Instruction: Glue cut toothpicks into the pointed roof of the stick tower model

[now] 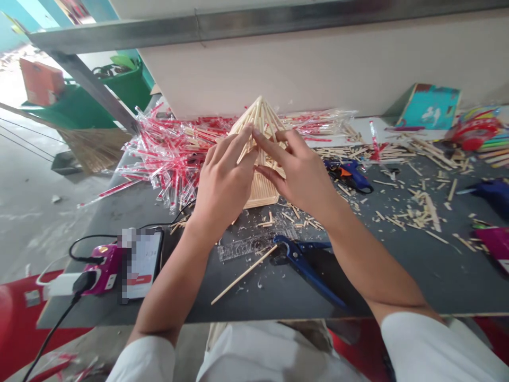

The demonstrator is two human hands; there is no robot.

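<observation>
A small peaked model built of thin wooden sticks (261,110) stands on the table, with a slatted base. My left hand (226,183) holds its left side, fingers bent over the front sticks. From the right, my right hand (304,172) closes thumb and fingers on the model's front; the fingertips of both hands nearly meet there. Whatever small piece may be between them is hidden. Nearer me lie a loose wooden stick (243,276), a blue-handled cutter (312,273) and a clear ruler (238,249).
Red-and-clear plastic wrappers (167,148) heap behind and left. A blue glue gun (353,175) lies beyond my right hand, near scattered stick offcuts (421,212). At left are a phone (145,265) and a purple power strip (105,270) with cables. A metal rail (254,24) crosses the back.
</observation>
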